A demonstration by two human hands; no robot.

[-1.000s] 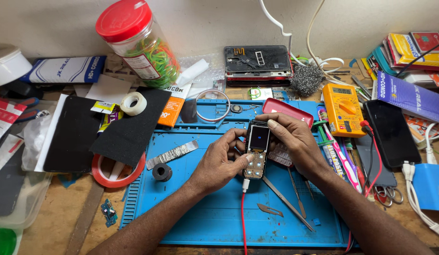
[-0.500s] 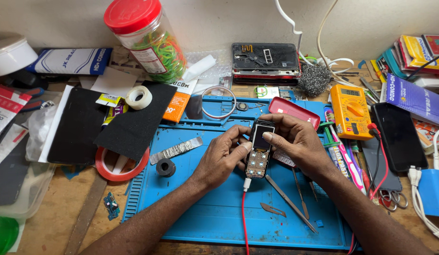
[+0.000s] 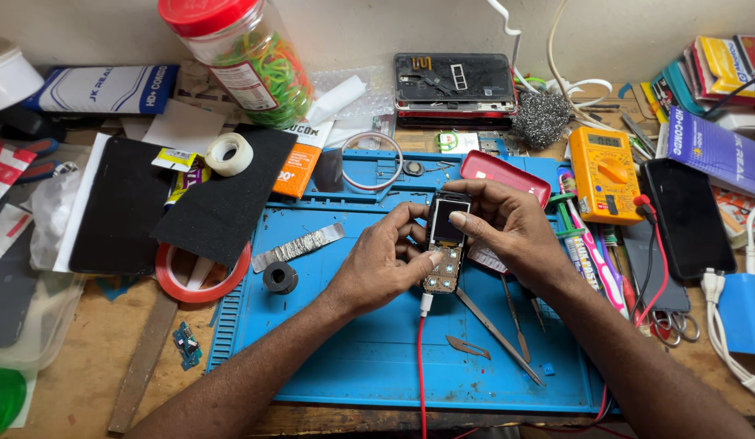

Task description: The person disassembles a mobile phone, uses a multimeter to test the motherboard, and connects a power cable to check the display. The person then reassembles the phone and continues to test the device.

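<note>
Both of my hands hold a small opened keypad phone (image 3: 445, 240) upright over a blue work mat (image 3: 369, 349). Its dark screen faces up and the bare keypad board shows below it. My left hand (image 3: 381, 264) grips its lower left side, thumb on the keypad board. From the right, my right hand (image 3: 507, 228) clasps the upper part, one finger across the screen edge. A red cable (image 3: 420, 366) is plugged into the phone's bottom end and runs down off the mat.
Tweezers (image 3: 495, 325) and a small pick (image 3: 467, 347) lie on the mat below my hands. A red phone cover (image 3: 499, 172), yellow multimeter (image 3: 605, 173), black phone (image 3: 686, 215), tape rolls (image 3: 229, 154), a jar of rubber bands (image 3: 247, 61) and stacked phones (image 3: 455, 85) surround the mat.
The view has shifted slightly so the bench sits lower in frame. My hands keep hold of the phone; the left thumb now presses on the keypad board.
</note>
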